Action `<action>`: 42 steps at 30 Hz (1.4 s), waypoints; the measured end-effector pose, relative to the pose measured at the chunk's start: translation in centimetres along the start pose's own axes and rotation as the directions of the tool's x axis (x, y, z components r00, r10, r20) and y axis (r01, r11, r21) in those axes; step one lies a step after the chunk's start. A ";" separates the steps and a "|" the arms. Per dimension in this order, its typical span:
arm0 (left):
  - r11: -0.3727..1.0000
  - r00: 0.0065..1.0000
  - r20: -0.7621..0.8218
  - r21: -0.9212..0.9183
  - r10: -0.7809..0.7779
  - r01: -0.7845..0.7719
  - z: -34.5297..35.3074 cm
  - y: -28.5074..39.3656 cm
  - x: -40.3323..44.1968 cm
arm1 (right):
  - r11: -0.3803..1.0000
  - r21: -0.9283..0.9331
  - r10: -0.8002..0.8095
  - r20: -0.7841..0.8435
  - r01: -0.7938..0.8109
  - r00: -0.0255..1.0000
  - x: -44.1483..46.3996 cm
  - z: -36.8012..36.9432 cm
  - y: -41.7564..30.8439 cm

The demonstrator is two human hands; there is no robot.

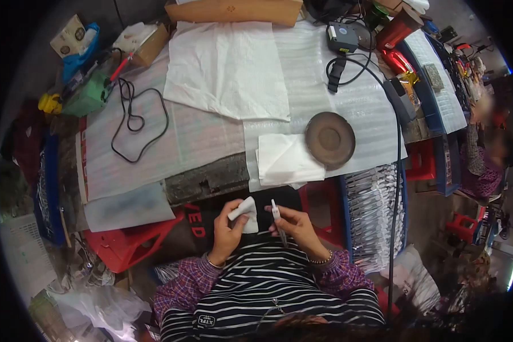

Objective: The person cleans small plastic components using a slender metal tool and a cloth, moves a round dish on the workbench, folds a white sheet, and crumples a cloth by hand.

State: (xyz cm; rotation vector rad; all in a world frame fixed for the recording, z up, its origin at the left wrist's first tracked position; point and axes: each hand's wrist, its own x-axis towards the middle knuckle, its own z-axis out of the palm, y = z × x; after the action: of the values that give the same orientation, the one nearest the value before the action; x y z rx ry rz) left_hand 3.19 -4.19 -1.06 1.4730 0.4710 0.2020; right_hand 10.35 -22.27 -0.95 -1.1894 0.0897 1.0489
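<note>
My left hand (227,231) is closed around a folded white wiping cloth (248,220), held over my lap. Across a small gap, my right hand (300,226) pinches a slim, silvery tool (276,212) with a narrow pale tip pointing up; its exact kind is too small to make out. The tool and the cloth are apart. Just beyond my hands, on the table edge, lies a stack of white folded sheets (284,162). A round brown dish (330,138) rests partly on that stack.
Right of my lap stands a blue crate (375,216) packed with silvery pieces. A black cable (397,171) hangs down past it. A white cloth (225,68) covers part of the table (131,171). A red stool (132,242) is at left; another person (481,165) sits at far right.
</note>
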 end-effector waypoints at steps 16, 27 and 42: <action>0.867 0.898 0.352 0.323 0.264 -0.381 1.1 0.7 1.2 | 0.994 -0.076 0.090 0.132 -0.080 0.987 -0.4 -0.6 0.1; 0.957 0.965 0.209 0.209 0.159 -0.203 0.1 0.8 2.1 | 0.848 0.468 0.196 0.163 -0.250 0.967 0.0 -1.1 0.5; 0.830 0.943 0.154 0.447 0.295 -0.333 -0.5 -0.2 3.1 | 0.573 0.638 0.356 0.373 -0.515 0.857 0.1 -0.6 0.7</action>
State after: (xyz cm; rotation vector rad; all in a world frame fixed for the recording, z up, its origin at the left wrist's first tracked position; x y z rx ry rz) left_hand 5.76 -2.47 -1.82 2.0303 0.2114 0.3046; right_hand 10.17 -22.64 -1.80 -0.3074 0.6204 1.3891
